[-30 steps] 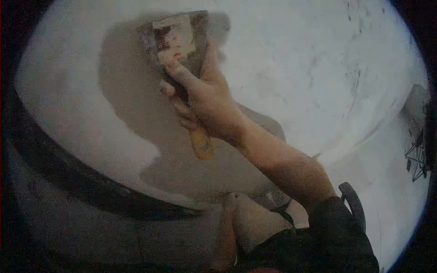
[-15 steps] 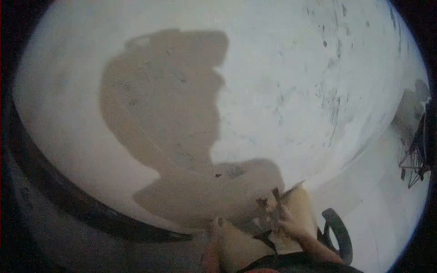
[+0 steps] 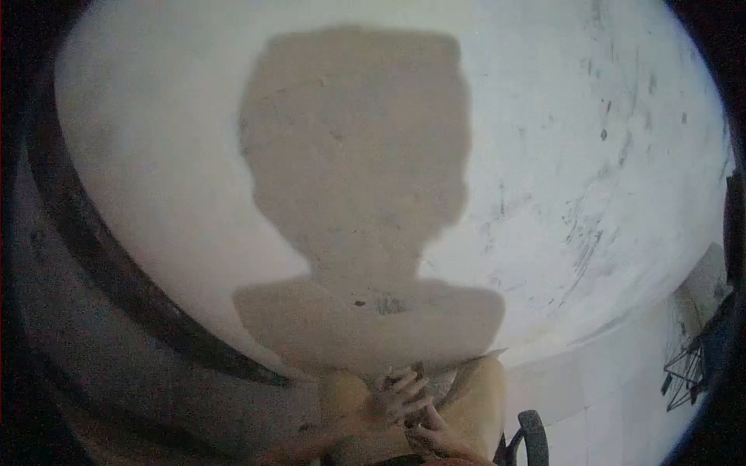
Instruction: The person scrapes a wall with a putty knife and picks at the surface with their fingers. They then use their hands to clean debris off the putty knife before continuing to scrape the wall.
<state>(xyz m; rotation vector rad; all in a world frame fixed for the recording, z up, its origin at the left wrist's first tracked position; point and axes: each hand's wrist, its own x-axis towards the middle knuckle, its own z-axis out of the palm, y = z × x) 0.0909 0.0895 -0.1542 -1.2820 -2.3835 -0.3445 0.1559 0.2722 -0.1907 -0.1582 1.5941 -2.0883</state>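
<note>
Low in the view, my two hands are close together over my lap, between my bare knees. My left hand reaches in from the lower left, its fingers bent and partly apart. A small dark brown piece shows just past its fingertips; its kind is too blurred to tell. Just below and to the right, my right hand has its fingers curled close to the left one. What lies between the hands is mostly hidden.
A scuffed white wall fills most of the view, with a head-and-shoulders shadow on it. A dark band curves along the left. A black armrest is beside my right knee. Dark thin-framed items stand at the far right.
My view has turned, and the shadow now appears upright. My right hand, earlier raised with brown strips at its fingers, is lower. My left hand has come in beside it.
</note>
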